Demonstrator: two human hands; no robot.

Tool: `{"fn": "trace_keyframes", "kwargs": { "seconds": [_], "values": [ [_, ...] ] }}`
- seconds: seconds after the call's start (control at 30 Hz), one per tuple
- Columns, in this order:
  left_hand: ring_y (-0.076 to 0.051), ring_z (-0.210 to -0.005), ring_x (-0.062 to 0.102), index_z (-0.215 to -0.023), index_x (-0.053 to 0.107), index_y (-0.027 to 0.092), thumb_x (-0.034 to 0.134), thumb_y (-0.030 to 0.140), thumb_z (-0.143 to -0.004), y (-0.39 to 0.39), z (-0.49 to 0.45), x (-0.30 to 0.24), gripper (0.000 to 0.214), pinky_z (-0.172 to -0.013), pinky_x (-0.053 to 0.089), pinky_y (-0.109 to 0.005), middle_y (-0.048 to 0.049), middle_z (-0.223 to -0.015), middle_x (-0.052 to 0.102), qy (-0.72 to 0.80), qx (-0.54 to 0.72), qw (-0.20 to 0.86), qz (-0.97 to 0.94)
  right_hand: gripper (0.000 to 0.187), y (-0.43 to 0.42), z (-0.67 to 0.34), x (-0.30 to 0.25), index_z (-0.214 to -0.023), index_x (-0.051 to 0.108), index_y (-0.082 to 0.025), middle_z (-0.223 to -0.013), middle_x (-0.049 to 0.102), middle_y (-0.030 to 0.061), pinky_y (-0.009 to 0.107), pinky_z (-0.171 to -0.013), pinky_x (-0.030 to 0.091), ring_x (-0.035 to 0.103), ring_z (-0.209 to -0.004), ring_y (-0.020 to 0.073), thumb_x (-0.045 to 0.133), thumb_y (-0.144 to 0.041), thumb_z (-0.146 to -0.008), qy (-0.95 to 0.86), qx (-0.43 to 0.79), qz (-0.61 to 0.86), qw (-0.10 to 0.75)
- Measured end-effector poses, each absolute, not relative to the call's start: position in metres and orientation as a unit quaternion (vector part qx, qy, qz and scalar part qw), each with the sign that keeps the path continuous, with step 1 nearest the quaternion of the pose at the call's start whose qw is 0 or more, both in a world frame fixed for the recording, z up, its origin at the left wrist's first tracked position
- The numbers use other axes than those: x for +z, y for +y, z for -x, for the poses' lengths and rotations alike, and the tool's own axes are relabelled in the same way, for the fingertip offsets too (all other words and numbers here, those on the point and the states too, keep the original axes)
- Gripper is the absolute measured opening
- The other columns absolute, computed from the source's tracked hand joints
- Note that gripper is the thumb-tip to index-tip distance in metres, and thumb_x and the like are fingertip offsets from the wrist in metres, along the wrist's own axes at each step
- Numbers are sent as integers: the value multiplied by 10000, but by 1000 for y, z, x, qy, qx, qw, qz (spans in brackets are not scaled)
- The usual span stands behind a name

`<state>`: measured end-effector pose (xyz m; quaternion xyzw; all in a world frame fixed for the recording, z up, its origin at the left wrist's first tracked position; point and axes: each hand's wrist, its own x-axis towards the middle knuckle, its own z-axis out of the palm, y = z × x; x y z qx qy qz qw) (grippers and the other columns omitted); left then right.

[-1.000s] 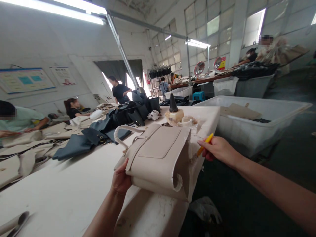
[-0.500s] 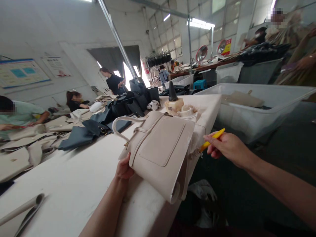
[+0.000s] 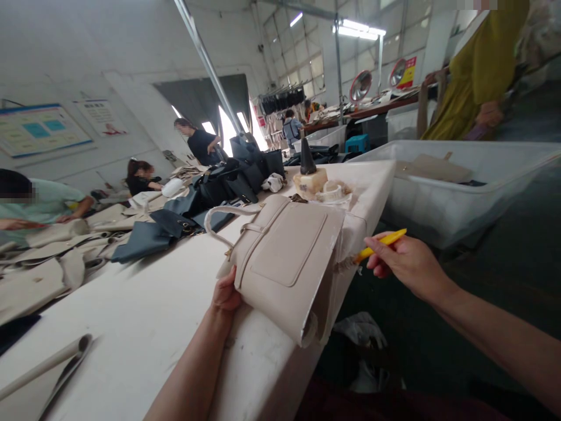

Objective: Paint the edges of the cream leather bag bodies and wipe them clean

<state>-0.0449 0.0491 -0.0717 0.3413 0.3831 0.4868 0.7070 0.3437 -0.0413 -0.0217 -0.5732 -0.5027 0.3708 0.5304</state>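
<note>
A beige handbag [image 3: 284,245] lies tilted on the white table, its handle to the left and its unfinished edge to the right. My left hand [image 3: 227,291] grips the bag's lower left side, fingers partly hidden beneath it. My right hand [image 3: 401,260] is closed around a yellow-handled brush [image 3: 383,242]. The brush's bristles are by the bag's right edge; whether they touch it I cannot tell. Behind the bag stand a stained pale container with a black cone top [image 3: 307,158] and a whitish roll [image 3: 331,190].
The white table [image 3: 175,310] has a right edge beside my right hand. Dark bags [image 3: 232,175] and beige pieces [image 3: 48,275] are piled at left. A white plastic bin [image 3: 438,204] stands at right. Co-workers sit at left; a person in an olive garment [image 3: 473,76] is beyond the bin.
The person in olive at the far right has come into clearer view, nearer the bin. The bag and both hands appear slightly shifted, with the same holds kept.
</note>
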Motion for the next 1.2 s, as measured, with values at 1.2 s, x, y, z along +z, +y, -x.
{"fn": "trace_keyframes", "kwargs": {
  "seconds": [1.2],
  "values": [
    [-119,-450,604,-748,605,150,544,268,-880,22,21,-30,187,-471,476,-210,-16,-555,641,548,495,628,-247,452,-104,-399,-60,-725,699,-254,-620,660,130,307,-418,549,610,-468,236,740,-682,-589,-320,333,631,624]
  ]
}}
